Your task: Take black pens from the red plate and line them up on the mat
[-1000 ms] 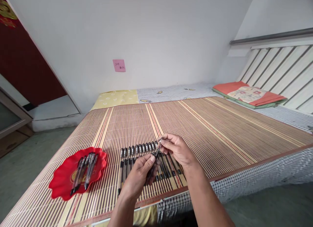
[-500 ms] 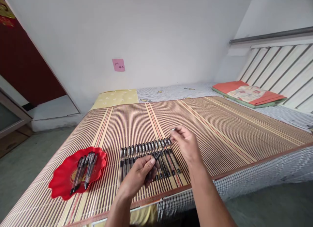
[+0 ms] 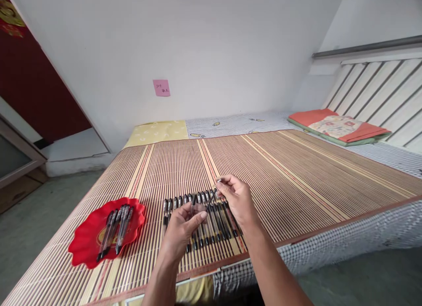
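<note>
Between my two hands a thin dark stick, which looks like a pen refill (image 3: 212, 199), runs at a slant. My right hand (image 3: 238, 197) pinches its upper end, where a small pale tip shows at the fingertips. My left hand (image 3: 182, 229) is closed around a pen (image 3: 194, 200), whose dark end sticks up between the fingers. The refill's lower end meets the left thumb and fingertips; how it sits there is hidden. Beneath both hands lies a row of several black-capped clear pens (image 3: 217, 224), side by side, partly covered by my left hand.
A red scalloped plate (image 3: 81, 240) holding several pens (image 3: 115, 229) sits left on the striped bamboo mat (image 3: 263, 183). A folded orange and green cloth (image 3: 339, 125) lies at the far right, near the white slatted rail (image 3: 384, 99). A pink note (image 3: 161, 88) is on the wall.
My right hand has moved left and slightly down, closer to my left hand. My left hand has turned and shifted a little left, and the pen's dark end now shows upright in it.
</note>
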A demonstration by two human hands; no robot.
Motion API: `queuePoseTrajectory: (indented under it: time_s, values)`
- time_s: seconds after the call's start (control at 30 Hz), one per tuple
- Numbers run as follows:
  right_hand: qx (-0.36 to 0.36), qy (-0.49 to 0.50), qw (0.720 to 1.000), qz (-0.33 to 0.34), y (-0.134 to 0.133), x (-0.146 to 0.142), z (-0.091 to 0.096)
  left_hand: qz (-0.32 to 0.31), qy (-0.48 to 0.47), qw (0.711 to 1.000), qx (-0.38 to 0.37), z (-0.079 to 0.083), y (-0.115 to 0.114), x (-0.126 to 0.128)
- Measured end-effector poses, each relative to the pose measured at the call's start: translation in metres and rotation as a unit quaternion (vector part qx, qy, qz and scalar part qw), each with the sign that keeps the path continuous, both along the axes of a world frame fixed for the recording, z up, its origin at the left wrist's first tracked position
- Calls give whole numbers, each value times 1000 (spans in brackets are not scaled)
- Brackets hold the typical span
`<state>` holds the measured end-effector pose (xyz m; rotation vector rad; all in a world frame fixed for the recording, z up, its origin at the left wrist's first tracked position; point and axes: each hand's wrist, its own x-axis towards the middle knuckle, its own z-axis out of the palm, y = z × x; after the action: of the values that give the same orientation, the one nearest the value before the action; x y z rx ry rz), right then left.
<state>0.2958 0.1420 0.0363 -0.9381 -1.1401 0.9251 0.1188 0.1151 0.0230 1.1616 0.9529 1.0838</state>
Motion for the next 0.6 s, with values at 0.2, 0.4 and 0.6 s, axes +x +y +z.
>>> queuePoseTrajectory:
  time_s: [0.2, 0.4, 0.6]
  values:
    - [-31, 96, 989, 108, 0, 8, -2, -22, -1, 1000, -5, -1, 0, -3]
    - [-58, 131, 974, 177, -2, 17, -1, -25, 7, 1000, -7, 2, -2, 1]
    - [-57, 119, 974, 185, -4, 20, 2, -41, 11, 999, 6, 3, -3, 2]
